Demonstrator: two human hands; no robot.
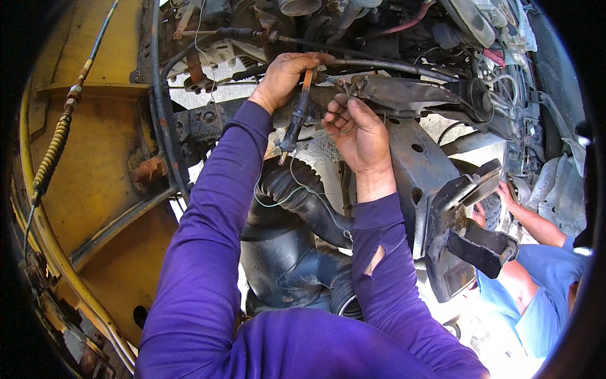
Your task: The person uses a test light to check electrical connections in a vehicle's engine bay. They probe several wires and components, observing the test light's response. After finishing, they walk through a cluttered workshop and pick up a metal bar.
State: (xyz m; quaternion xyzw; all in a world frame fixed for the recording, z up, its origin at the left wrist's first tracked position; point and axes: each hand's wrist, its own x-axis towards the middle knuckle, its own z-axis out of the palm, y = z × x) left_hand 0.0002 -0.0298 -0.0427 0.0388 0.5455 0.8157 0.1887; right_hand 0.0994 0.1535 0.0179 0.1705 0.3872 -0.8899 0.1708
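My left hand is closed at the top of a short cable end, which has an orange upper part, a black fitting and a small metal tip hanging downward. My right hand is palm toward me, with its fingers curled and the thumb bent in. A thin light wire runs near it, loops below the cable end and trails beside my right forearm. Just past my fingertips, a black wrapped bundle lies along the dark metal frame rail.
A ribbed black rubber hose joins a round black housing below my hands. The yellow body panel, with a spring-sleeved cable, stands at left. A black metal bracket juts out at right, near another person in blue.
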